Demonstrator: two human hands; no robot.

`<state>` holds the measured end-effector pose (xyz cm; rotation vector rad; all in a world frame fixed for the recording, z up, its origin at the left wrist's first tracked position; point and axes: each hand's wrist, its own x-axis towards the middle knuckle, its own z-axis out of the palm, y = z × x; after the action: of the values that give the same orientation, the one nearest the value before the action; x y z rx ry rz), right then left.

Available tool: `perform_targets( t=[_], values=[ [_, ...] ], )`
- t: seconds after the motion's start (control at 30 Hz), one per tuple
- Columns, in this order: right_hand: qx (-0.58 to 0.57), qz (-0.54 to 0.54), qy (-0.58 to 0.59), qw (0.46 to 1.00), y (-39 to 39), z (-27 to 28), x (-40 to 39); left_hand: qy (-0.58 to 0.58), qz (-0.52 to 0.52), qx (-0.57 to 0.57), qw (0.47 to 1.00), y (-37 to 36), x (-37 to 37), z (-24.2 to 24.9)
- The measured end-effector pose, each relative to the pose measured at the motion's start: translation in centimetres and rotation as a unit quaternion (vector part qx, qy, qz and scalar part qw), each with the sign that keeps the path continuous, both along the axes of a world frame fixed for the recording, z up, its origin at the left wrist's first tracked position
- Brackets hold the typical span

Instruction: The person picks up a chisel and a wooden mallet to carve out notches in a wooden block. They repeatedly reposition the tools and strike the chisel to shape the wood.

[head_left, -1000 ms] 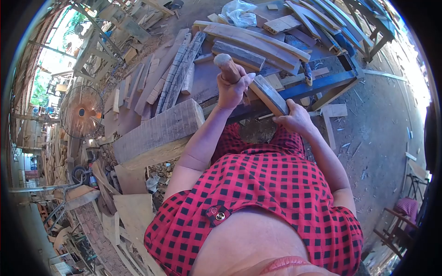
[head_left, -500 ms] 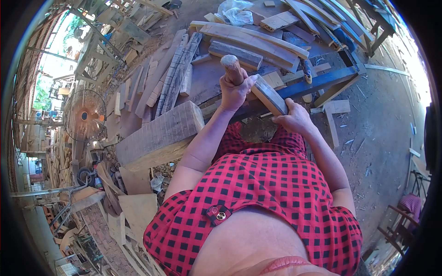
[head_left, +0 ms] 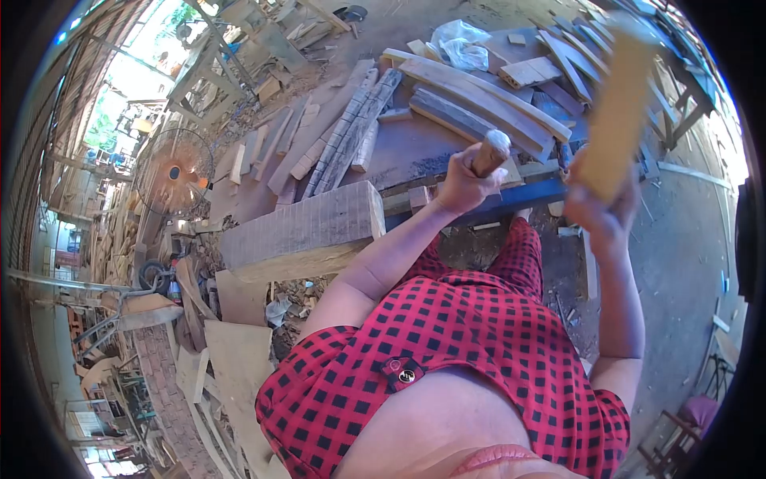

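My left hand is closed around a round wooden handle with a pale, worn top end. What lies at the handle's lower end is hidden. My right hand grips the lower end of a flat wooden piece, raised upright and blurred by motion. The two hands are apart. Behind them runs a dark blue beam, and a thick wooden block lies to the left of my left hand.
Long planks and narrow timbers lie across the work surface. A clear plastic bag is at the back. On the left stands a round fan. A reddish chair is at the lower right.
The wooden piece has been raised away from the beam to the upper right in my right hand. My left hand, with the handle, appears farther right and lower. The whole view has shifted.
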<state>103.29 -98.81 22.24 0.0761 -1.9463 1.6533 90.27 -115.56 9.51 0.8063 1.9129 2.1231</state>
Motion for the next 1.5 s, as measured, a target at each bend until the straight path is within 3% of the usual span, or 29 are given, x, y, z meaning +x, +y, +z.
perform_targets(
  t=[0.07, 0.13, 0.17, 0.2, 0.27, 0.33, 0.4, 0.43, 0.53, 0.6, 0.67, 0.7, 0.77, 0.8, 0.83, 0.87, 0.93, 0.97, 1.0, 1.1, 1.13, 1.17, 1.2, 1.23, 1.3, 1.37, 1.4, 1.47, 1.5],
  values=[
    [0.119, 0.024, -0.030, 0.992, 0.7, 0.4, -0.2, 0.001, -0.072, 0.093, 0.993, 0.4, 0.0, -0.5],
    [0.247, 0.078, -0.293, 0.920, 1.6, 1.9, -0.1, 0.031, -0.056, 0.105, 0.992, 0.4, 0.2, -0.5],
    [0.389, -0.033, -0.195, 0.900, 2.2, 1.9, 0.2, 0.052, -0.040, 0.033, 0.997, 0.3, 0.3, -0.1],
    [0.391, -0.031, -0.192, 0.900, 2.1, 2.5, 0.7, 0.067, -0.021, -0.040, 0.997, 0.1, 0.4, 0.0],
    [0.013, 0.039, -0.084, 0.996, 1.5, 5.0, 1.8, 0.087, -0.014, -0.061, 0.994, 0.3, 0.0, -0.8],
    [-0.021, 0.059, -0.008, 0.998, 1.7, 3.3, 2.1, 0.093, -0.024, -0.034, 0.995, 0.5, -0.1, -1.3],
    [0.037, -0.018, -0.008, 0.999, 0.4, 1.2, 2.0, 0.096, -0.016, -0.039, 0.994, 0.5, 0.1, -0.7],
    [0.183, 0.018, -0.097, 0.978, 0.9, 0.6, 1.7, 0.097, -0.009, -0.044, 0.994, 0.6, 0.2, -0.4],
    [0.262, 0.015, -0.223, 0.939, 2.0, -0.3, 1.8, 0.104, -0.018, -0.061, 0.993, 0.8, -0.1, -0.9],
    [0.258, -0.020, -0.164, 0.952, 2.1, 0.7, 2.4, 0.092, -0.029, -0.060, 0.994, 0.8, -0.2, -0.8],
    [-0.015, 0.012, -0.073, 0.997, 2.3, 2.0, 3.1, 0.075, -0.038, -0.063, 0.994, 0.5, 0.2, -1.0],
    [-0.058, -0.003, -0.007, 0.998, 1.9, 1.2, 3.0, 0.084, -0.036, -0.080, 0.993, 0.5, 0.2, -1.0],
    [-0.002, 0.000, -0.037, 0.999, 1.0, -1.4, 2.2, 0.098, -0.036, -0.096, 0.990, 0.9, -0.2, -1.2],
    [0.054, 0.003, -0.071, 0.996, 0.9, -2.0, 2.1, 0.090, -0.044, -0.034, 0.994, 1.3, -0.3, -2.1],
    [0.245, 0.040, -0.234, 0.940, 1.3, -1.1, 1.9, 0.080, -0.054, 0.027, 0.995, 1.5, -0.1, -2.1],
    [0.241, 0.037, -0.236, 0.941, 1.5, -1.0, 2.3, 0.079, -0.058, 0.025, 0.995, 1.2, 0.1, -2.2],
    [0.184, 0.013, -0.200, 0.962, 2.2, -0.6, 2.4, 0.083, -0.051, -0.069, 0.993, 0.6, -0.1, -1.6],
    [0.053, 0.011, -0.108, 0.993, 1.8, -0.4, 2.5, 0.080, -0.050, -0.070, 0.993, 0.4, 0.1, -1.3],
    [0.053, 0.013, -0.110, 0.992, 1.9, -0.5, 2.7, 0.085, -0.051, -0.076, 0.992, 0.3, 0.2, -0.9],
    [-0.166, 0.040, 0.031, 0.985, 1.3, -1.9, 2.4, 0.107, -0.046, -0.080, 0.990, 0.3, 0.4, -0.7],
    [-0.164, 0.038, 0.034, 0.985, 1.0, -3.1, 2.0, 0.122, -0.042, -0.078, 0.989, 0.4, 0.3, -0.6],
    [0.016, 0.054, -0.065, 0.996, 1.0, -4.1, 1.6, 0.124, -0.045, -0.076, 0.988, 0.6, 0.3, -0.7],
    [0.194, 0.066, -0.164, 0.965, 1.1, -4.6, 1.5, 0.108, -0.043, 0.001, 0.993, 0.9, 0.4, -0.9],
    [0.193, 0.055, -0.169, 0.965, 1.1, -4.1, 1.8, 0.090, -0.046, 0.077, 0.992, 1.4, 0.6, -1.0],
    [-0.009, 0.100, -0.282, 0.954, 1.2, -2.3, 2.2, 0.118, -0.027, -0.038, 0.992, -0.5, 1.2, 1.2],
    [-0.016, 0.042, -0.266, 0.963, 1.4, -4.7, 1.8, 0.054, -0.049, 0.049, 0.996, -1.5, 0.6, -0.9],
    [-0.020, 0.003, -0.239, 0.971, 1.3, -6.3, 1.6, 0.096, -0.023, 0.047, 0.994, -2.5, -0.1, -2.1],
    [-0.019, -0.017, -0.323, 0.946, 0.2, -8.5, 1.5, 0.105, 0.033, 0.068, 0.992, -3.6, 0.0, -1.8],
    [0.069, -0.026, -0.342, 0.937, 0.0, -10.6, 1.2, 0.068, 0.064, 0.089, 0.992, -3.8, 0.8, -1.0]
  ],
)
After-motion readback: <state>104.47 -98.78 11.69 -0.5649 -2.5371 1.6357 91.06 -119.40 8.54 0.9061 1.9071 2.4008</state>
